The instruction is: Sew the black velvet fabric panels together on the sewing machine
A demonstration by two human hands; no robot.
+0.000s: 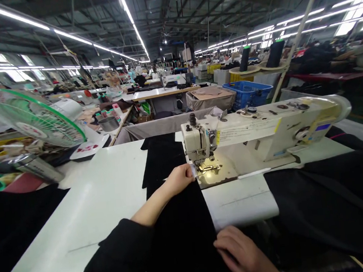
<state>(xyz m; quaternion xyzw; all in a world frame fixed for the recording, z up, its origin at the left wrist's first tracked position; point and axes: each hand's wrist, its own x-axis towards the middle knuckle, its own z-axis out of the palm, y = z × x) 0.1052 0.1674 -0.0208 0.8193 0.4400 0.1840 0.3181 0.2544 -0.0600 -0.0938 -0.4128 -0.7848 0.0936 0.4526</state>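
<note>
A white sewing machine (pixel 264 132) stands on a white table (pixel 92 208). A long strip of black fabric (pixel 170 184) runs from the table's front edge past the needle plate (pixel 209 172). My left hand (pixel 179 179) rests on the fabric just left of the presser foot, fingers closed and pinching something small and pale at the fabric edge. My right hand (pixel 244 254) lies at the front edge of the table on the same black fabric, fingers curled down over it.
More black fabric (pixel 332 198) is heaped at the right and at the left (pixel 13 229). A green-rimmed fan (pixel 35 118) stands at the left. Behind are a blue crate (pixel 249 93), thread cones (pixel 274 54), other tables and other people at work.
</note>
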